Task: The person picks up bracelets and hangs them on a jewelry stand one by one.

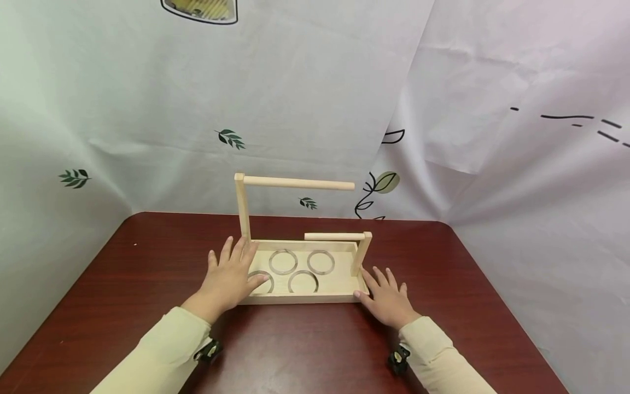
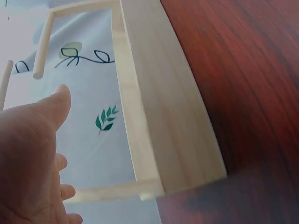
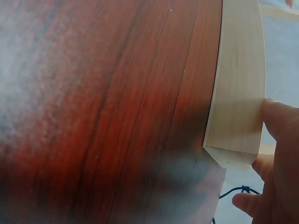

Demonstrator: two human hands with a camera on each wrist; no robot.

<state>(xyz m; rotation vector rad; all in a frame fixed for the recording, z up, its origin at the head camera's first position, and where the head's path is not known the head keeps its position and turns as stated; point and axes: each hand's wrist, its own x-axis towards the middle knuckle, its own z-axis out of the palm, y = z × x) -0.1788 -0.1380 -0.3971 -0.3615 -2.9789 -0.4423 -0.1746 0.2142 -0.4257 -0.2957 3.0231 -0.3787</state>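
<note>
A pale wooden tray (image 1: 300,299) lies on the table, with several ring-shaped outlines (image 1: 283,250) on its floor. At its left end a tall post (image 1: 243,210) carries a long rod (image 1: 300,183); a shorter post (image 1: 361,254) at the right end carries a shorter rod (image 1: 334,237). My left hand (image 1: 226,284), fingers spread, is at the tray's left end, its thumb above the floor; contact is unclear. My right hand (image 1: 386,301) is at the front right corner. Its thumb touches the front wall (image 3: 238,84), the other fingers spread beside the end wall.
The dark red wooden table (image 1: 305,350) reaches back to a white printed cloth (image 1: 305,82) that hangs behind it and at both sides. Small dark devices sit at my left cuff (image 1: 209,350) and my right cuff (image 1: 398,358).
</note>
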